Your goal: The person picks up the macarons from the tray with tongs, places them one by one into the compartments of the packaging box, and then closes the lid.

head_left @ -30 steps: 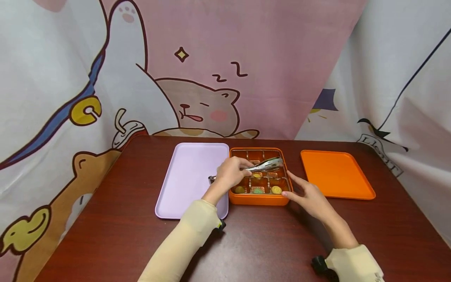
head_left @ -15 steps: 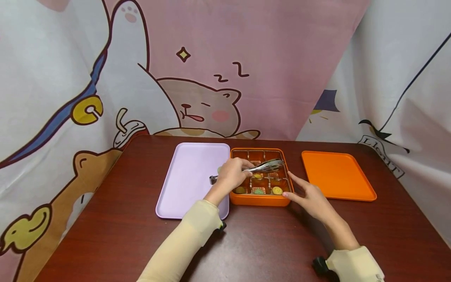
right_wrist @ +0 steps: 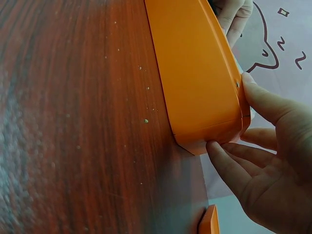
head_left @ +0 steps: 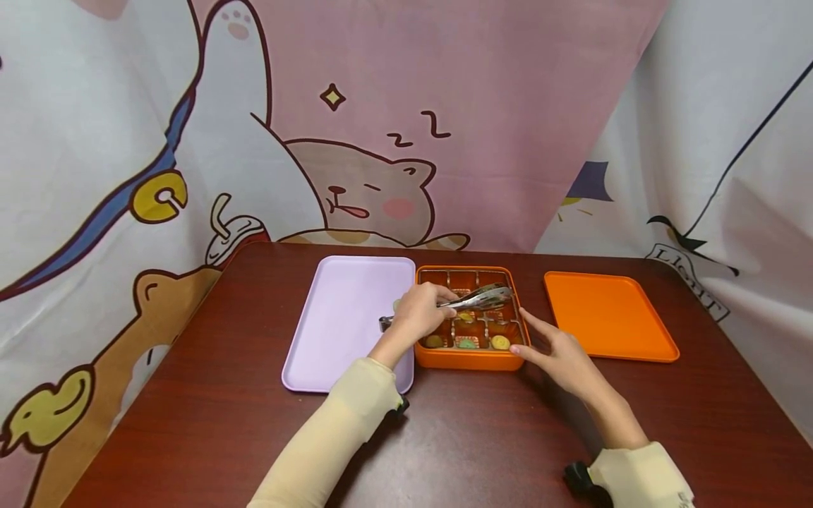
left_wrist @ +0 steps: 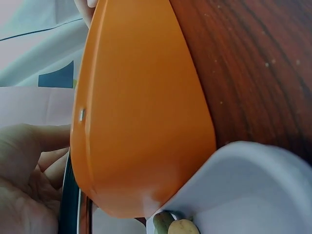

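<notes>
My left hand [head_left: 416, 310] pinches metal tongs [head_left: 485, 298] above an orange box [head_left: 470, 360] split into compartments. The tong tips slant over the box's right half; whether they hold anything cannot be made out. Along the near row sit small cookie-like pieces: a brownish one [head_left: 434, 341], a green one [head_left: 467, 343] and a yellow one [head_left: 500, 343]. Another yellow piece [head_left: 466, 317] lies in the middle row. Straight fingers and thumb of my right hand [right_wrist: 278, 151] touch the box's right side, near its front corner. My left hand hides part of the left compartments.
A lavender tray [head_left: 336, 324] stands against the box's left side, with a green piece [left_wrist: 163, 222] and a tan piece [left_wrist: 184, 227] on it. At the right lies an orange tray or lid [head_left: 610, 314]. Everything rests on a dark wooden table [head_left: 470, 437] before a printed curtain.
Hardly anything differs. The head view has shifted slightly, and the tongs' tips stay over the box in my left hand. My right hand stays at the box's side.
</notes>
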Demonstrator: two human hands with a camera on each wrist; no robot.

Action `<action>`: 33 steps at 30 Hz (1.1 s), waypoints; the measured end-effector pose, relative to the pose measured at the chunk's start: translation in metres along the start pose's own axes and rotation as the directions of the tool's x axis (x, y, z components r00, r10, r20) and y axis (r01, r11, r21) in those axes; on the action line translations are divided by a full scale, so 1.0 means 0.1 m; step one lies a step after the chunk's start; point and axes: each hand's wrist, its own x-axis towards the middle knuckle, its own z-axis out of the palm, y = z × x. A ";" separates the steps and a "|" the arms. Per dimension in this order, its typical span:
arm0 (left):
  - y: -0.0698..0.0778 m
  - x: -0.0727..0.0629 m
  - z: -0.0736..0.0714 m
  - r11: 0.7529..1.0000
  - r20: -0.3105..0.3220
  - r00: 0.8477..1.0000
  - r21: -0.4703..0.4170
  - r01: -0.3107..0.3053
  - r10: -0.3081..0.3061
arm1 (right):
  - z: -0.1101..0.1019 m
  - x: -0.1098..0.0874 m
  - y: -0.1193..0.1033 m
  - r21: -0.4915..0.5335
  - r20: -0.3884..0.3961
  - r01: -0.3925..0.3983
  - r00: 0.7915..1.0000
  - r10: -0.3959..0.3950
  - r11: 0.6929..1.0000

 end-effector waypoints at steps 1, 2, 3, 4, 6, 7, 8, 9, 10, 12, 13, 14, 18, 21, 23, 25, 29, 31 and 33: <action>0.00 0.00 0.00 1.000 0.003 1.000 -0.004 0.001 -0.001 | 0.00 0.00 0.00 0.001 0.001 -0.002 1.000 0.002 1.000; 0.01 0.00 0.00 1.000 0.005 1.000 -0.004 0.003 -0.003 | -0.01 0.00 0.00 0.002 0.001 -0.003 1.000 0.003 1.000; 0.01 0.00 -0.01 1.000 0.003 1.000 -0.004 0.002 -0.002 | -0.01 0.00 0.00 0.003 0.001 -0.004 1.000 0.004 1.000; 0.01 0.00 -0.01 1.000 0.006 1.000 -0.006 0.003 -0.003 | -0.01 0.00 0.00 0.003 0.002 -0.004 1.000 0.004 1.000; 0.02 0.00 -0.01 1.000 0.009 1.000 -0.009 0.003 -0.003 | -0.02 0.00 0.00 0.001 0.002 -0.005 1.000 0.005 1.000; 0.02 0.00 -0.01 1.000 0.011 1.000 -0.008 0.002 -0.002 | -0.02 -0.01 0.00 0.000 0.001 -0.006 1.000 0.006 1.000; 0.02 0.00 -0.01 1.000 0.012 1.000 -0.007 0.001 -0.001 | -0.03 -0.01 0.00 -0.001 -0.001 -0.007 1.000 0.007 1.000; 0.03 0.00 -0.02 1.000 0.013 1.000 -0.009 -0.001 0.001 | -0.03 -0.01 0.00 -0.001 -0.002 -0.008 1.000 0.008 1.000; 0.03 0.00 -0.02 1.000 0.016 1.000 -0.012 -0.002 0.002 | -0.03 -0.01 0.00 -0.001 -0.003 -0.008 1.000 0.008 1.000; 0.03 0.01 -0.03 1.000 0.016 1.000 -0.011 -0.008 0.008 | -0.04 -0.01 0.00 0.000 -0.004 -0.009 1.000 0.009 1.000; 0.03 0.01 -0.03 1.000 0.019 1.000 -0.016 -0.012 0.012 | -0.04 -0.01 0.00 0.001 -0.005 -0.009 1.000 0.009 1.000; 0.02 0.00 -0.03 1.000 0.020 1.000 -0.020 -0.017 0.017 | -0.04 -0.01 0.00 0.001 -0.005 -0.009 1.000 0.009 1.000; 0.00 -0.01 -0.03 0.997 0.026 0.999 -0.067 -0.045 0.047 | -0.04 -0.01 0.01 0.002 -0.007 -0.010 1.000 0.010 1.000; -0.04 -0.04 -0.04 0.989 0.021 0.997 -0.126 -0.076 0.080 | -0.02 0.00 0.02 0.000 -0.007 -0.013 1.000 0.013 1.000; -0.07 -0.08 -0.06 0.983 0.019 0.995 -0.155 -0.096 0.100 | -0.02 0.00 0.02 -0.004 -0.005 -0.016 1.000 0.016 1.000; -0.10 -0.12 -0.08 0.976 0.014 0.992 -0.182 -0.117 0.122 | -0.01 0.00 0.02 -0.008 -0.003 -0.015 1.000 0.015 1.000; -0.15 -0.24 -0.19 0.967 -0.005 0.991 -0.220 -0.131 0.134 | 0.00 0.00 0.00 -0.003 0.005 -0.010 1.000 0.010 1.000; -0.18 -0.30 -0.26 0.964 -0.025 0.990 -0.224 -0.144 0.142 | 0.00 -0.01 0.00 0.001 0.011 -0.009 1.000 0.009 1.000; -0.21 -0.37 -0.34 0.964 -0.045 0.988 -0.219 -0.151 0.145 | -0.01 -0.01 -0.01 -0.002 0.011 -0.008 1.000 0.008 1.000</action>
